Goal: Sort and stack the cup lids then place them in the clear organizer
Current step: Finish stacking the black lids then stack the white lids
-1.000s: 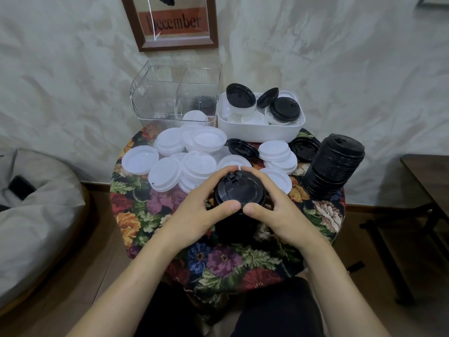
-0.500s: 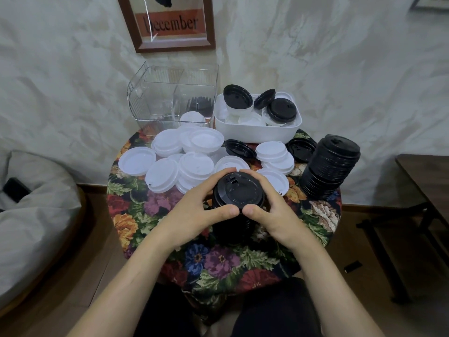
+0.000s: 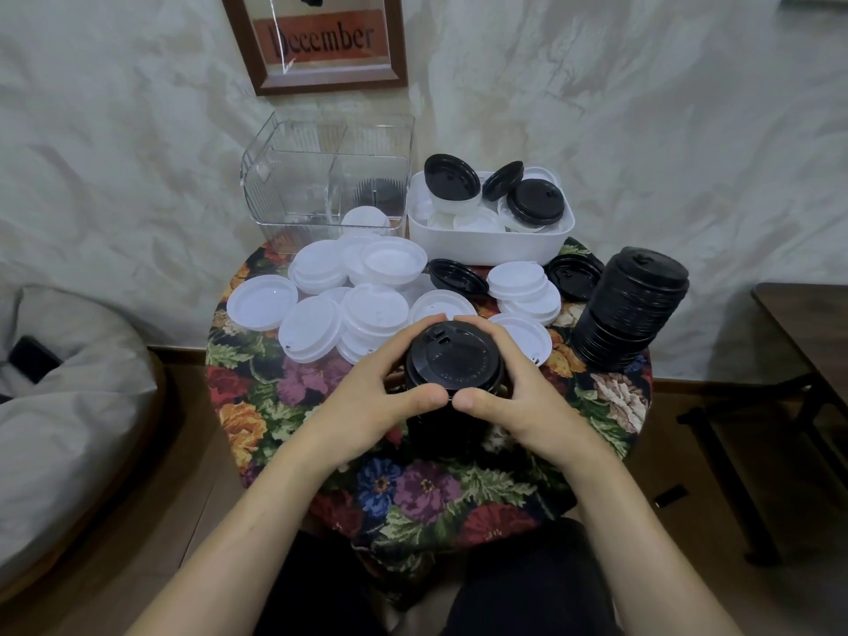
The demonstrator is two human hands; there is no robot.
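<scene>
A stack of black cup lids [image 3: 452, 360] stands upright in the middle of the floral table. My left hand [image 3: 367, 406] and my right hand [image 3: 518, 397] wrap around it from both sides, thumbs nearly meeting at the front. Several loose white lids [image 3: 321, 305] lie behind it to the left. A second tall black lid stack [image 3: 631, 309] leans at the right. The clear organizer [image 3: 328, 176] stands at the back left with a white lid and dark lids inside.
A white tub [image 3: 486, 243] at the back holds mixed black and white lids. Single black lids [image 3: 459, 277] lie in front of it. The small round table [image 3: 413, 488] has a floral cloth. A grey beanbag [image 3: 69, 406] is at the left, a wooden table [image 3: 807, 323] at the right.
Both hands stay around the black stack; the thumbs have closed in toward each other. The view has shifted slightly.
</scene>
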